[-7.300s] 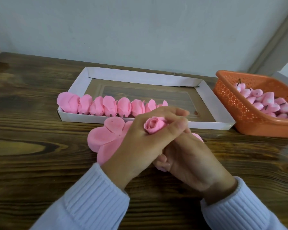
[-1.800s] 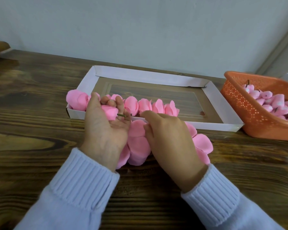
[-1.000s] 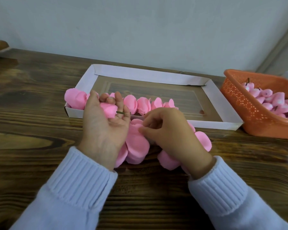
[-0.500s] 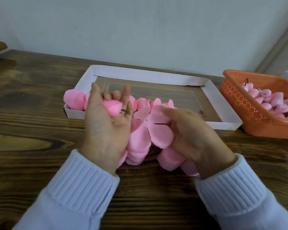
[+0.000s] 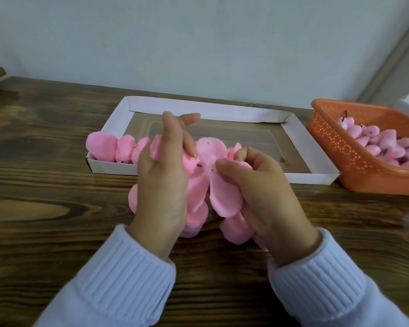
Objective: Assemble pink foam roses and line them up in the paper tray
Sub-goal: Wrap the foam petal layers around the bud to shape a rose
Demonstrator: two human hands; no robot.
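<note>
My left hand [image 5: 162, 185] holds a pink foam bud [image 5: 189, 163] whose short dark stem points right. My right hand [image 5: 265, 192] pinches a flat pink petal sheet [image 5: 213, 175] just right of that stem, and the stem tip sits close to a small hole in the sheet. More petal sheets [image 5: 236, 228] lie on the table under both hands. A white paper tray [image 5: 300, 142] lies behind the hands, and a row of finished roses [image 5: 113, 148] lies along its front left edge, partly hidden by my left hand.
An orange plastic basket [image 5: 335, 147] with several pink buds on stems stands to the right of the tray. The wooden table [image 5: 45, 197] runs back to a pale wall.
My right hand has lifted a petal sheet off the pile and brought it up against the bud's stem. My left hand has risen slightly with the bud.
</note>
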